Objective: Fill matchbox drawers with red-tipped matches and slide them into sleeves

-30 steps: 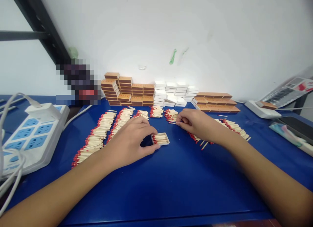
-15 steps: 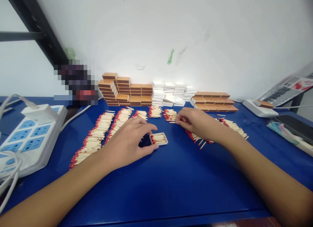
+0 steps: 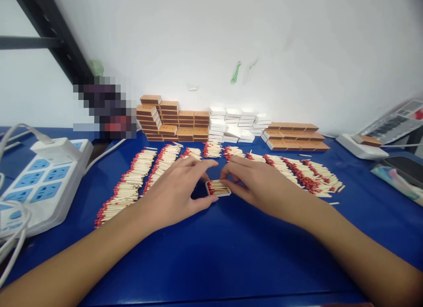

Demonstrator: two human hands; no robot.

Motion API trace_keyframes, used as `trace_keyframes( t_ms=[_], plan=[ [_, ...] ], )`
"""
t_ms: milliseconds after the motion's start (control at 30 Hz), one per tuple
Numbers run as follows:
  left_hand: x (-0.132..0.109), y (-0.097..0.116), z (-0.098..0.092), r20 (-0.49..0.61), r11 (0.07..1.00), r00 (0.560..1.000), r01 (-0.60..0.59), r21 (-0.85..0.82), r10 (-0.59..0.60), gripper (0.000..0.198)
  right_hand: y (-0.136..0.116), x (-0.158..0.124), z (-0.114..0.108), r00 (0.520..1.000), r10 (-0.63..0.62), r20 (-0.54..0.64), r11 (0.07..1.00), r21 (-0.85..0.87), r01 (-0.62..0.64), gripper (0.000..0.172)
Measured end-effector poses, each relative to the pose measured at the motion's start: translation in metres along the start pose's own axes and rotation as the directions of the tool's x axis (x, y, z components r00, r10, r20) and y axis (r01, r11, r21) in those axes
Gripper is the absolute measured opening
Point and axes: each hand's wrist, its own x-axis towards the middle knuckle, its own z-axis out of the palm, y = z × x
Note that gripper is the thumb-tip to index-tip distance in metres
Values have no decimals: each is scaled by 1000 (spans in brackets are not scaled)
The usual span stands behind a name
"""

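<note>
Blue tabletop [image 3: 231, 254], matches [image 3: 216, 188], apparently lettered matchboxes [image 3: 168, 130]

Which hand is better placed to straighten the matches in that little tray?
Probably the right hand: its fingertips are at the right part of the tray, by the matches. The left hand spreads thumb and forefinger around the left end, so it seems better suited to steadying.
</note>
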Motion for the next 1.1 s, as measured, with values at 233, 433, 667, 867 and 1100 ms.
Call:
trace_keyframes(
  t_ms=[233, 433, 667, 867, 1100],
  plan=[
    [0, -4, 2, -21, 1000, 999, -31, 0, 31, 43, 2, 1, 2, 999, 46, 26, 990, 135, -49, 8],
    [-1, -8, 3, -46, 996, 996, -81, -29, 80, 22, 10, 2, -3, 996, 84, 43, 991, 102, -88, 8],
    [1, -7, 0, -23, 994, 995, -101, -51, 100, 15, 2, 2, -2, 999, 41, 11, 984, 170, -42, 9],
    [1, -8, 2, -45, 991, 993, -113, -67, 110, 16, -7, 0, -4, 997, -76, -1, 965, 250, 74, 18],
    [1, -7, 0, -26, 992, 994, -108, -72, 106, 14, -8, 0, -4, 998, -65, 26, 967, 248, 57, 20]
  ],
)
